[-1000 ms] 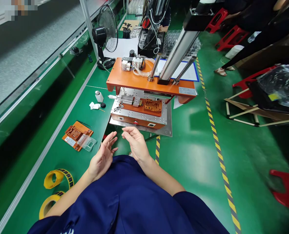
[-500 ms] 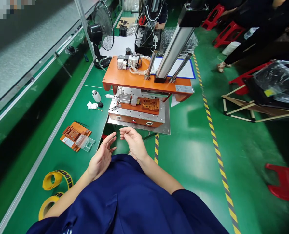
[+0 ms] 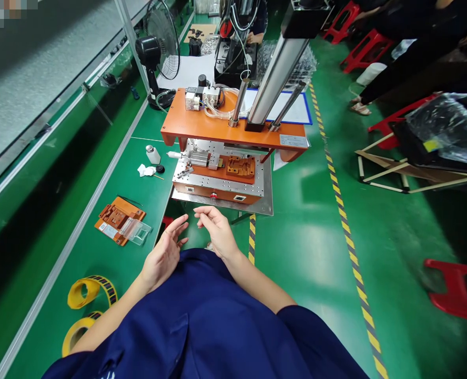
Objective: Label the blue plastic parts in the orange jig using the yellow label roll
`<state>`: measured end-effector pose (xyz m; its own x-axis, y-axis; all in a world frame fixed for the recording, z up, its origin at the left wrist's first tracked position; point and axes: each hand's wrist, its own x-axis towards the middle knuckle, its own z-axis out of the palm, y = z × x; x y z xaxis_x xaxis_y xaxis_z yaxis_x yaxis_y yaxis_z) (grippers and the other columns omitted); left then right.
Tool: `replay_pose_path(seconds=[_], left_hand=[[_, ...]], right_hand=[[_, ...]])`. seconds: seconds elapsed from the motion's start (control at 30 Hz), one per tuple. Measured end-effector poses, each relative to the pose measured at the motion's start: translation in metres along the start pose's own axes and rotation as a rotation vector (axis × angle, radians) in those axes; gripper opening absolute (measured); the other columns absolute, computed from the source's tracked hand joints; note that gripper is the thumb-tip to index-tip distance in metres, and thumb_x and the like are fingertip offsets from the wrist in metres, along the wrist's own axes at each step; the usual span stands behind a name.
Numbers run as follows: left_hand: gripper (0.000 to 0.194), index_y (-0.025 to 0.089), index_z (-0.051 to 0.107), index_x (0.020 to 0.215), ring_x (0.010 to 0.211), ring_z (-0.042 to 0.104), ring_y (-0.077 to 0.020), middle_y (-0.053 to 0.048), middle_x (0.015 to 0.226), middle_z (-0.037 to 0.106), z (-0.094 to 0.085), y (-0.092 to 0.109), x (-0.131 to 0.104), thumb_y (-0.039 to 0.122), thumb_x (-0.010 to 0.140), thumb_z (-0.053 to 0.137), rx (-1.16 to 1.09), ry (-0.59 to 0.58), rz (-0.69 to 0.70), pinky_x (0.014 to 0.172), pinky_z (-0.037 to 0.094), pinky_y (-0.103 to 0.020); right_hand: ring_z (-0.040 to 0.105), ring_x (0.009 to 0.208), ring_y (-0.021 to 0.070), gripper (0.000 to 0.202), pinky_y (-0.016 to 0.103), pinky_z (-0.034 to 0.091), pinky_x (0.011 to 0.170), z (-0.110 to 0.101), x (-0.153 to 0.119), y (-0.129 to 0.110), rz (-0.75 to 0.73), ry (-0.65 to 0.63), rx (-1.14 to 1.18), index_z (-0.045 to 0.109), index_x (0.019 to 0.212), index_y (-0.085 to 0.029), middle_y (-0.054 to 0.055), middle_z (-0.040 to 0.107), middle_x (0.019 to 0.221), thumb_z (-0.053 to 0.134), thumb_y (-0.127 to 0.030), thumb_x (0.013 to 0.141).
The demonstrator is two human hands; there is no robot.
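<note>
My left hand (image 3: 164, 253) hovers in front of my body with its fingers spread and nothing in it. Opposite it, my right hand (image 3: 217, 231) has loosely bent, parted fingers and holds nothing visible; a small gap separates the two hands. Just beyond them stands an orange press machine (image 3: 225, 120) on a metal plate. On its silver base (image 3: 233, 185) lies a brown fixture block (image 3: 240, 167), beside a metal slide (image 3: 198, 158). Left of my hands, an orange fixture (image 3: 117, 217) with a clear hinged cover (image 3: 138, 231) rests on the green bench.
Yellow tape rolls (image 3: 84, 292) lie near my left forearm. A white bottle (image 3: 152, 154), crumpled tissue (image 3: 145, 170) and black cap (image 3: 160, 169) sit left of the press. A fan (image 3: 149, 52) stands behind. Red stools (image 3: 456, 287) and another person's legs are on the right.
The whole view has shifted slightly, so the press and bench items appear a little further left and up. My hands have kept nearly the same pose.
</note>
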<state>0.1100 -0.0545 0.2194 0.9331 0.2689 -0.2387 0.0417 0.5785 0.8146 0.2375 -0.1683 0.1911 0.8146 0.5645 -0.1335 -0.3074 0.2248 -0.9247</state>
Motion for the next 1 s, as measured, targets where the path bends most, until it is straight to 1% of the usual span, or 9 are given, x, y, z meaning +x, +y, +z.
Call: replay_pose_path(seconds=[0.1,0.17,0.23,0.3,0.33,0.47,0.63,0.8,1.0], left_hand=[[0.046,0.032,0.058,0.139,0.147,0.029,-0.025,-0.002,0.16,0.038,0.0,-0.001,-0.001,0.054,0.101,0.043,-0.022,0.001,-0.021,0.107,0.035,-0.035],[0.046,0.031,0.059,0.138,0.146,0.03,-0.025,-0.002,0.16,0.038,0.0,-0.001,-0.001,0.054,0.101,0.043,-0.033,0.001,-0.028,0.106,0.036,-0.034],[0.046,0.031,0.06,0.138,0.145,0.031,-0.0246,-0.002,0.159,0.039,0.0,-0.002,-0.002,0.054,0.101,0.043,-0.044,0.003,-0.03,0.106,0.037,-0.034],[0.046,0.031,0.06,0.137,0.144,0.032,-0.0244,-0.002,0.158,0.041,0.0,-0.002,-0.001,0.054,0.101,0.044,-0.063,0.009,-0.036,0.104,0.038,-0.033],[0.046,0.031,0.061,0.137,0.143,0.033,-0.0243,-0.002,0.157,0.042,0.0,-0.003,-0.001,0.054,0.101,0.045,-0.076,0.01,-0.041,0.104,0.039,-0.033],[0.045,0.03,0.062,0.136,0.143,0.034,-0.0251,-0.003,0.156,0.043,0.0,-0.005,0.001,0.054,0.101,0.045,-0.132,0.003,-0.078,0.101,0.043,-0.033],[0.048,0.03,0.061,0.137,0.145,0.032,-0.0265,-0.002,0.157,0.041,0.001,-0.009,0.001,0.056,0.101,0.044,-0.201,-0.004,-0.135,0.1,0.046,-0.033],[0.049,0.032,0.058,0.14,0.145,0.031,-0.0255,-0.001,0.155,0.044,0.006,-0.011,0.0,0.057,0.1,0.046,-0.235,-0.043,-0.159,0.101,0.045,-0.035],[0.048,0.036,0.055,0.143,0.147,0.029,-0.0243,0.002,0.158,0.041,0.005,-0.017,0.0,0.057,0.1,0.046,-0.19,-0.035,-0.123,0.103,0.043,-0.034]], right_hand=[[0.051,0.06,0.0083,0.022,0.026,0.047,0.064,-0.002,0.0,0.005,0.033,-0.01,-0.008,0.069,0.104,-0.022,0.001,0.065,0.093,0.068,-0.037,0.087],[0.053,0.061,0.0085,0.02,0.028,0.05,0.066,-0.005,0.0,0.008,0.018,-0.018,-0.082,0.07,0.104,-0.023,0.002,0.064,0.1,0.067,-0.035,0.087],[0.063,0.089,0.0144,0.02,0.033,0.053,0.087,-0.008,-0.001,0.012,-0.06,-0.029,-0.209,0.073,0.104,-0.024,0.006,0.06,0.12,0.067,-0.028,0.085],[0.056,0.123,0.0209,0.021,0.038,0.043,0.11,-0.009,-0.002,0.012,-0.139,-0.058,-0.291,0.076,0.103,-0.025,0.007,0.053,0.136,0.067,-0.024,0.084],[0.053,0.129,0.0221,0.021,0.04,0.04,0.114,-0.009,-0.003,0.012,-0.149,-0.08,-0.286,0.076,0.104,-0.025,0.007,0.054,0.137,0.066,-0.025,0.085],[0.065,0.105,0.0197,0.02,0.037,0.051,0.1,-0.002,-0.009,0.0,-0.076,-0.105,-0.123,0.073,0.106,-0.025,0.005,0.07,0.108,0.063,-0.037,0.093],[0.066,0.092,0.0174,0.019,0.031,0.058,0.082,0.009,-0.015,-0.015,-0.101,-0.083,-0.008,0.076,0.097,-0.025,0.004,0.064,0.105,0.07,-0.041,0.09],[0.066,0.079,0.0161,0.016,0.03,0.057,0.071,0.015,-0.018,-0.019,0.026,-0.166,0.155,0.071,0.098,-0.023,0.002,0.07,0.088,0.071,-0.037,0.089],[0.065,0.07,0.0144,0.014,0.028,0.053,0.067,0.019,-0.016,-0.026,0.133,-0.173,0.249,0.068,0.091,-0.021,0.001,0.071,0.079,0.073,-0.033,0.085]])
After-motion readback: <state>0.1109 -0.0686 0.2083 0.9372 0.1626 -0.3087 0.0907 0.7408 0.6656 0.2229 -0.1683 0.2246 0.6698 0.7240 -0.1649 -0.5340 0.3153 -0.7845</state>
